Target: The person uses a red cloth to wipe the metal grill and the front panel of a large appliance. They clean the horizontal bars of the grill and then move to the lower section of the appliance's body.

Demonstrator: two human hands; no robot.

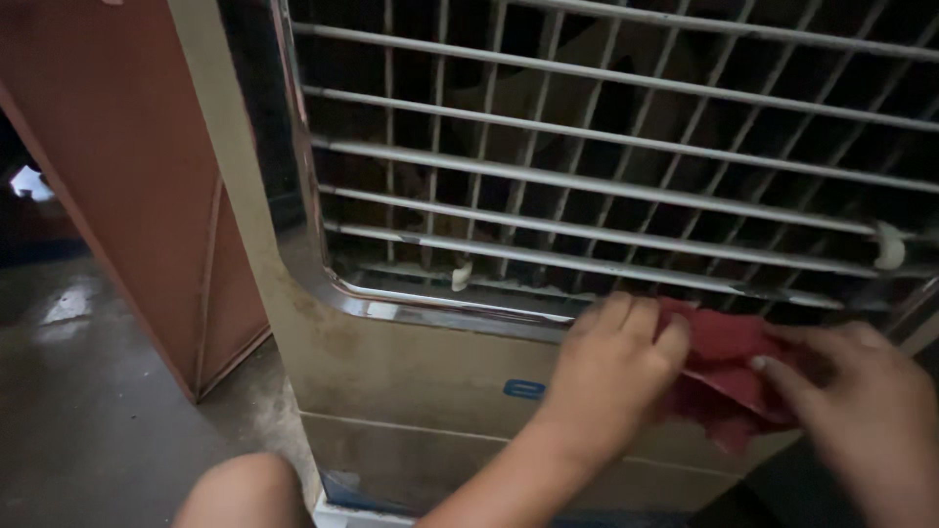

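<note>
Cooler (pixel 391 362): ahead, on the floor (pixel 88 411).
Grille (pixel 606 147): fills the cooler's upper front.
Cloth (pixel 729 367): below the grille, between both hands.
Door (pixel 137 176): left of the cooler.

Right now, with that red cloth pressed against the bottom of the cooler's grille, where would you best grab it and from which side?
Probably the bunched lower part of the red cloth, which hangs loose between the left hand and the right hand. Come from the front and slightly below: the cooler backs the cloth, and its upper edge lies flat at the grille, leaving little to pinch there.
</note>
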